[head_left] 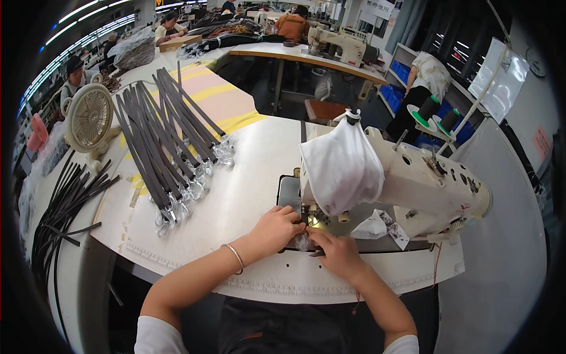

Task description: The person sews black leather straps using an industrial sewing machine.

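Under the head of a white sewing machine (413, 168), both my hands close on a short dark strap whose end carries a clear plastic-wrapped fitting (302, 241). My left hand (275, 231), with a bangle at the wrist, presses its fingertips together beside the needle area. From the other side, my right hand (337, 252) pinches the same piece; a small dark pointed thing shows under its fingers, its kind unclear. A small lamp lights the spot. A white cloth (342, 165) drapes over the machine head. To the left lie several dark straps (159, 135) with plastic-wrapped ends.
A beige fan (90, 121) stands at the left, above more loose black straps (65, 206). A stained white cloth piece (382, 229) lies beside the machine bed. Dark thread cones (428, 108) stand behind the machine. Other people work farther back, near another sewing machine (337, 46).
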Tool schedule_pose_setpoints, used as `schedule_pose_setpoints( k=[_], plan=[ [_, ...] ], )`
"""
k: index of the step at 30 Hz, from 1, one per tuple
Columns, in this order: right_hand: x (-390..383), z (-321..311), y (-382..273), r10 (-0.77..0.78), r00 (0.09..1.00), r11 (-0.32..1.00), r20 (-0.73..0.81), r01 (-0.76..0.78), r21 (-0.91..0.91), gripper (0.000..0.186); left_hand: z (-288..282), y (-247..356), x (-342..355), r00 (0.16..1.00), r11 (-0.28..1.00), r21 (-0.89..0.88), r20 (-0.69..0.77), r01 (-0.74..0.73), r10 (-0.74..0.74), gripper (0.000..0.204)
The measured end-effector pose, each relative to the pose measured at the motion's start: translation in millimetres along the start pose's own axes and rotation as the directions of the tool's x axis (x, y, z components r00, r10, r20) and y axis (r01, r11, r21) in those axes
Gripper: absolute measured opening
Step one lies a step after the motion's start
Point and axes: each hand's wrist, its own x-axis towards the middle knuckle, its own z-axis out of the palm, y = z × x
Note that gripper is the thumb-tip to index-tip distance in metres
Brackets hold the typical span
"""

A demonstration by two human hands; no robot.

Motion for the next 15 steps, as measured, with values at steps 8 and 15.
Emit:
schedule_pose_setpoints(
  k=[8, 15],
  plan=[
    [-58.2, -37.1, 14.9, 0.129, 0.941, 0.989, -0.313, -0.100, 0.107, 0.023, -9.5, 27.6, 9.9, 0.961, 0.964, -0.087, 0.137, 0.251, -0.238, 0.018],
    [-126.2, -99.2, 112.5, 0.605, 0.383, 0.789, -0.698, -0.407, 0.460, 0.021, 29.2, 21.6, 0.2, 0.971, 0.993, 0.069, -0.229, 0.092, -0.074, 0.026]
  ],
)
